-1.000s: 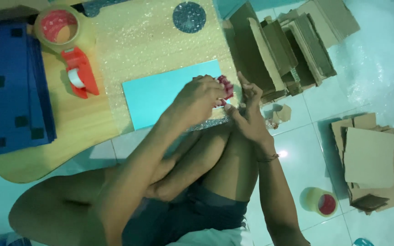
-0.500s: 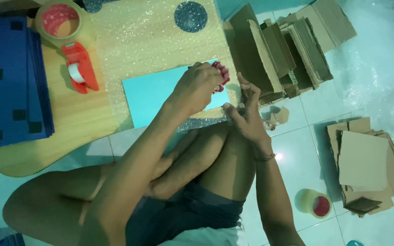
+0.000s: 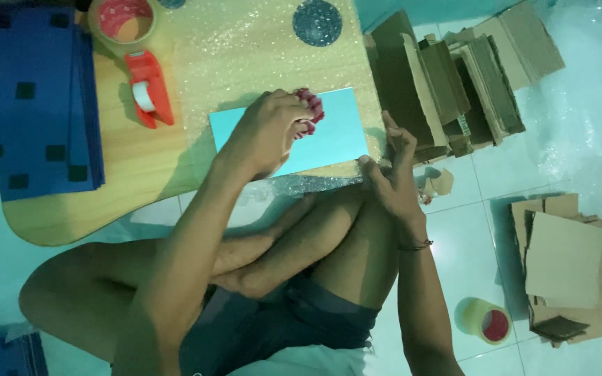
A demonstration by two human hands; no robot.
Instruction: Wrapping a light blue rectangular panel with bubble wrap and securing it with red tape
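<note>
A light blue flat card lies on a sheet of bubble wrap that covers a low wooden table. My left hand rests on the card, its fingers closed around a small red-and-white object near the card's middle. My right hand is at the table's near edge by the card's lower right corner. Its fingers are apart and its thumb touches the hanging edge of the bubble wrap. My crossed legs are below the table.
A stack of dark blue sheets, a red tape dispenser and a tape roll lie on the table's left. A dark round disc is at the top. Cardboard piles and another tape roll sit on the tiled floor at right.
My left hand has slid the red-and-white object leftward from the card's right edge toward its middle. My right hand has stayed at the table's edge.
</note>
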